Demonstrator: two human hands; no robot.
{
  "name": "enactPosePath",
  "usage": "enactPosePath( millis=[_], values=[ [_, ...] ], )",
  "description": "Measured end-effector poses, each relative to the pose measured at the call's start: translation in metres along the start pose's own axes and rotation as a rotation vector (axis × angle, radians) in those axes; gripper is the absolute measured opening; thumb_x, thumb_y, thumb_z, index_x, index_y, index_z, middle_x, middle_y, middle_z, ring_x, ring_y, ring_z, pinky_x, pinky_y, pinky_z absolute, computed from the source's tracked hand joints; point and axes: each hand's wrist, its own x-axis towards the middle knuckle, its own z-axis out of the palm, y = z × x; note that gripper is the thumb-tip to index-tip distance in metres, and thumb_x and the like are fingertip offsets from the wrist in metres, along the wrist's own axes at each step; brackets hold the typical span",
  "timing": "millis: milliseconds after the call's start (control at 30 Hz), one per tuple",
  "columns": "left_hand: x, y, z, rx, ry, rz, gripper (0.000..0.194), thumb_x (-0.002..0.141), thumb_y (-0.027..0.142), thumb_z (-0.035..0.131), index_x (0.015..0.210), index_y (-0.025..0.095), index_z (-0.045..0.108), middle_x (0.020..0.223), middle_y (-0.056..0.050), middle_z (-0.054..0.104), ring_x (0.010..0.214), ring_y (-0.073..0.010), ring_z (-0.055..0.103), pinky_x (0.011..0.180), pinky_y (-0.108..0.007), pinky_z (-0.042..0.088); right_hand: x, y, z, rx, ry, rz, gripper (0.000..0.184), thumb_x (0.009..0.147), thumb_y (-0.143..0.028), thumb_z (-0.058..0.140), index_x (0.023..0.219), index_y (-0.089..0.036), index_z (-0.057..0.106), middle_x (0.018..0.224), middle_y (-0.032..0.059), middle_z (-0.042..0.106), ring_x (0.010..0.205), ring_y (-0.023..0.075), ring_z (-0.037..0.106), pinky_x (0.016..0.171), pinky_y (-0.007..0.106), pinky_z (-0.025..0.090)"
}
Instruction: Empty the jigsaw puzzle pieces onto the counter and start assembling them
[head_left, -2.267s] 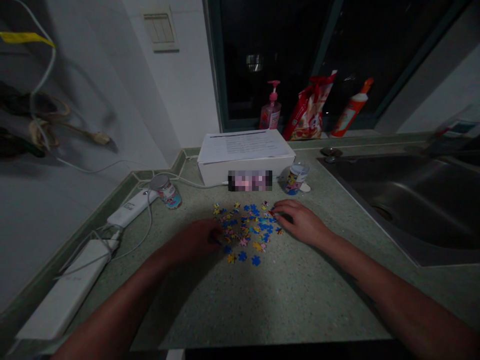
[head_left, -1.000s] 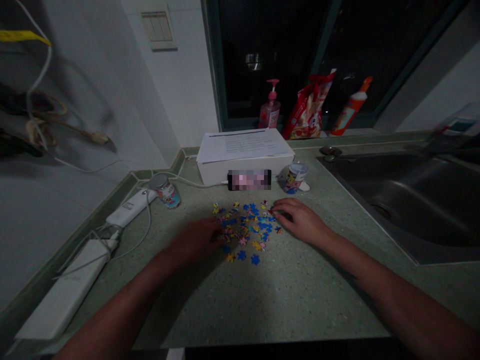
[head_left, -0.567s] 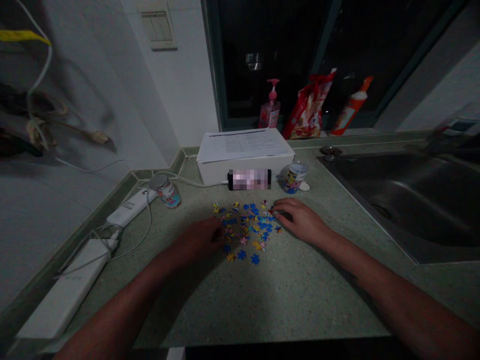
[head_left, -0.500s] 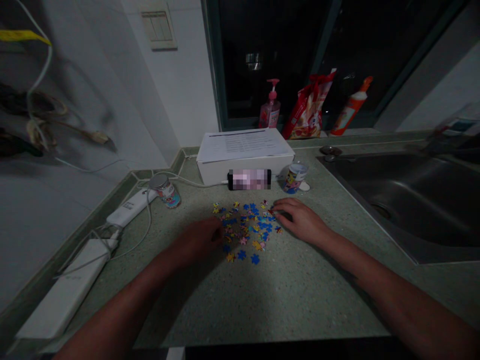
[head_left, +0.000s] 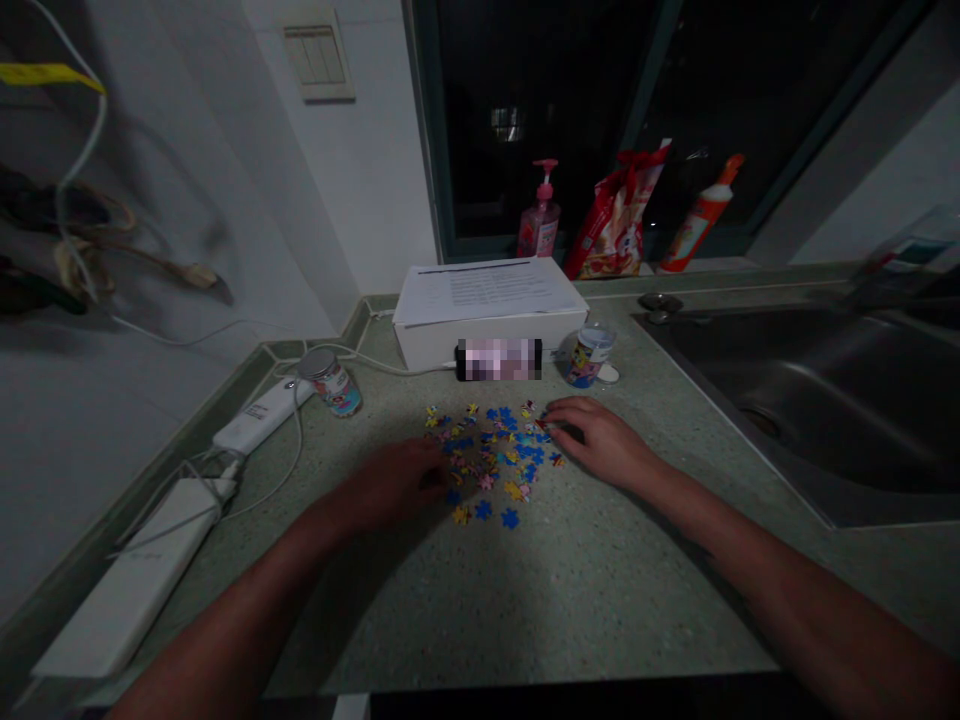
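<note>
Many puzzle pieces (head_left: pixel 486 482) lie between the curled left hand (head_left: pixel 399 478) and right hand (head_left: pixel 600 436), grips indiscernible from here; light fingertip contact should best keep neighbouring pieces undisturbed.

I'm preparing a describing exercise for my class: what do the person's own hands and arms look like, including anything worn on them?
The bare, five-fingered human left hand and matching right hand show no gloves. Both slim, tapering forearms are uncovered, with no sleeve, watch or bracelet visible. Dim light hides finger details, so small rings can't be ruled out.
</note>
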Motion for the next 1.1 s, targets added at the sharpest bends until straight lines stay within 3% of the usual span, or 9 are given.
enactPosePath(
  millis=[200, 433, 500, 667, 900, 1100],
  values=[
    [0.006, 0.0, -0.001, 0.159, 0.11, -0.163, 0.017, 0.1, 0.032, 0.06, 0.097, 0.024, 0.074, 0.102, -0.008, 0.075, 0.091, -0.026, 0.069, 0.079, -0.037, 0.05, 0.0, -0.008, -0.002, 0.008, 0.009, -0.014, 0.022, 0.103, -0.024, 0.061, 0.115, -0.025, 0.079, 0.125, 0.0125, 0.077, 0.118, 0.0303, 0.072, 0.105, 0.053, 0.059],
    [0.007, 0.003, -0.009, 0.149, 0.275, -0.315, 0.016, 0.101, 0.027, 0.059, 0.101, 0.021, 0.074, 0.105, -0.007, 0.075, 0.091, -0.0229, 0.07, 0.079, -0.034, 0.048, -0.002, -0.052, 0.004, 0.081, -0.056, -0.169, 0.009, 0.1, -0.022, 0.068, 0.103, -0.024, 0.077, 0.127, 0.0116, 0.075, 0.124, 0.029, 0.069, 0.107, 0.052, 0.056],
    [0.007, 0.001, -0.009, 0.149, 0.303, -0.311, 0.016, 0.101, 0.027, 0.06, 0.101, 0.02, 0.074, 0.104, -0.007, 0.075, 0.09, -0.0224, 0.069, 0.078, -0.034, 0.048, -0.004, -0.066, 0.006, 0.083, -0.106, -0.19, 0.005, 0.096, -0.027, 0.076, 0.099, -0.023, 0.075, 0.128, 0.0122, 0.074, 0.125, 0.0309, 0.068, 0.107, 0.054, 0.056],
    [0.007, -0.008, -0.011, 0.156, 0.409, -0.32, 0.015, 0.1, 0.028, 0.06, 0.099, 0.02, 0.073, 0.1, -0.007, 0.074, 0.087, -0.0224, 0.068, 0.075, -0.033, 0.047, -0.01, -0.085, 0.01, 0.029, -0.191, -0.124, 0.028, 0.081, -0.036, 0.093, 0.089, -0.02, 0.072, 0.134, 0.0157, 0.07, 0.131, 0.0373, 0.064, 0.111, 0.059, 0.053],
    [0.01, -0.003, 0.001, 0.094, 0.359, -0.216, 0.016, 0.102, 0.03, 0.06, 0.102, 0.022, 0.074, 0.104, -0.007, 0.075, 0.091, -0.0231, 0.07, 0.079, -0.034, 0.05, -0.013, -0.081, 0.02, 0.068, -0.166, -0.153, 0.009, 0.091, -0.019, 0.079, 0.095, -0.02, 0.071, 0.133, 0.0152, 0.07, 0.136, 0.0345, 0.061, 0.115, 0.056, 0.051],
    [0.012, 0.004, 0.013, 0.062, 0.333, -0.13, 0.016, 0.101, 0.03, 0.061, 0.103, 0.023, 0.076, 0.109, -0.009, 0.075, 0.093, -0.0268, 0.07, 0.082, -0.04, 0.052, -0.012, -0.082, 0.023, 0.07, -0.145, -0.148, 0.026, 0.086, -0.026, 0.087, 0.105, -0.019, 0.072, 0.135, 0.0178, 0.07, 0.137, 0.0376, 0.06, 0.115, 0.06, 0.05]
  ],
)
